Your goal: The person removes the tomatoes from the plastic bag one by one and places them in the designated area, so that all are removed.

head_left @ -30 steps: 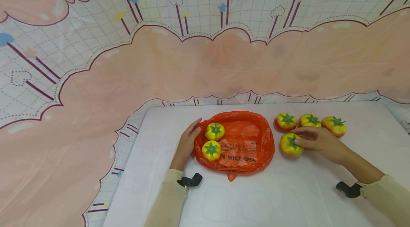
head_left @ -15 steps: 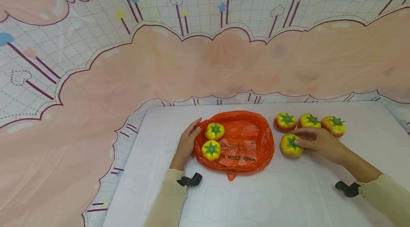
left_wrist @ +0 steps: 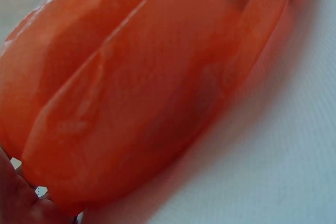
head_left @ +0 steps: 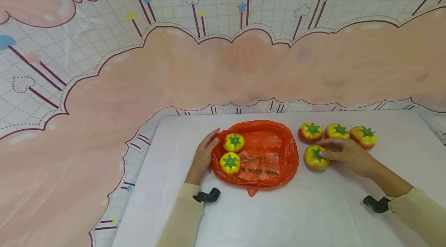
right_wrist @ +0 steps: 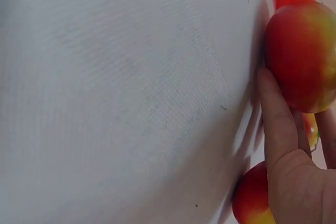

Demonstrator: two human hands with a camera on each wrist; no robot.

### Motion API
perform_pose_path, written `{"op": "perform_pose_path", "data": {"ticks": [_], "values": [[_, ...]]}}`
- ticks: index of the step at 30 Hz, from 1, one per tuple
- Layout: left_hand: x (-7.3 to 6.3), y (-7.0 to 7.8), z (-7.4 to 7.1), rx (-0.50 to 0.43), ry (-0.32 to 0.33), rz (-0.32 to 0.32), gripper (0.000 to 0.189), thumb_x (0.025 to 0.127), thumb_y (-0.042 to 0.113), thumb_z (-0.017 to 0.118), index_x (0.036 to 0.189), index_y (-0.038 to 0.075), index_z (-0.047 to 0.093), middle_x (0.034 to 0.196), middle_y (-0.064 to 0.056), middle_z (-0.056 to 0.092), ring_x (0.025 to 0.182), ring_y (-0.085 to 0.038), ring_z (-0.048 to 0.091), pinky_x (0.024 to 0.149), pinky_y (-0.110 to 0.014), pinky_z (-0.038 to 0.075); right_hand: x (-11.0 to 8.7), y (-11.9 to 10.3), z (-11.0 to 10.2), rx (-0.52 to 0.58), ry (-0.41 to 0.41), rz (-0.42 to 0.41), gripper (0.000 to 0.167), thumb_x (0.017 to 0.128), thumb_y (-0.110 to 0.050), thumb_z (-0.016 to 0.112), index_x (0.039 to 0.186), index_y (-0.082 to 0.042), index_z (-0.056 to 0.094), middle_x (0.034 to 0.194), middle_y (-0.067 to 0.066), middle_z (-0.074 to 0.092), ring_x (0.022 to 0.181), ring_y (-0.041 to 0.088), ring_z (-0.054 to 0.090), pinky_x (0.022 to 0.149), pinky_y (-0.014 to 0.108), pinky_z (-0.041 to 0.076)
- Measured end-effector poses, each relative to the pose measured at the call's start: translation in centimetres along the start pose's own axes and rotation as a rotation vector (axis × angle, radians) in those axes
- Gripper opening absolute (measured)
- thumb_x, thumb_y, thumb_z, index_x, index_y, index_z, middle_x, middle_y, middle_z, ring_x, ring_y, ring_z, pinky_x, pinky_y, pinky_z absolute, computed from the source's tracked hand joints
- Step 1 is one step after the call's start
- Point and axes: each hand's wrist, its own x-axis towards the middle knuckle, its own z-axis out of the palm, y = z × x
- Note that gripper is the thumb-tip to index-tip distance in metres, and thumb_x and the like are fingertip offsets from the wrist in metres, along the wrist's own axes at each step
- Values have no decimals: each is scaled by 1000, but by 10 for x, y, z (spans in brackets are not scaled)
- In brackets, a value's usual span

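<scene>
Head view: landmark is the red thin-plastic bag, mouth up, spread as a low oval on the white table, longer left to right. The key piece — a round, glossy yellow-and-red fruit with a green star-shaped cap — sits just right of the bag, narrow gap, not touching. No real long axis; cap up. Right hand is the nearer one, on the fruit's side away from the bag, holding it between thumb and fingers. So fruit lies between bag and hand. Left hand touches the bag's left rim; can't tell if it pinches the plastic. Two matching fruits lie inside the bag at its left; three more fruits sit in a row right of the bag, toward its far edge.

Left wrist view: mostly creased bag wall, a bit of hand at its edge. No fruit I can make out.

Right wrist view: shows the held fruit's red flank — head view gives mostly yellow. Bag is just a red sliver beyond it. Can't tell if the fruit is off the table.
</scene>
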Motion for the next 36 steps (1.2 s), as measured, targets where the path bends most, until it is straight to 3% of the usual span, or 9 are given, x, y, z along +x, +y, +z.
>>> {"op": "perform_pose_path", "data": {"ticks": [25,36], "values": [[1,-1,-1,-1,1,11,50,105,43,49,153,28,48,159,2,46,152,-24,38,123,-51,33,-2,-4,0,-16,14,17,55,96,-43,70,139,-10,61,138,20,62,118,30,64,84,23,61],[0,1,0,3,1,2,50,105,43,49,153,29,48,159,2,46,151,-25,38,122,-52,35,-3,0,-1,-43,21,23,61,96,-45,68,142,-8,59,139,21,61,123,36,62,86,29,63]]}}
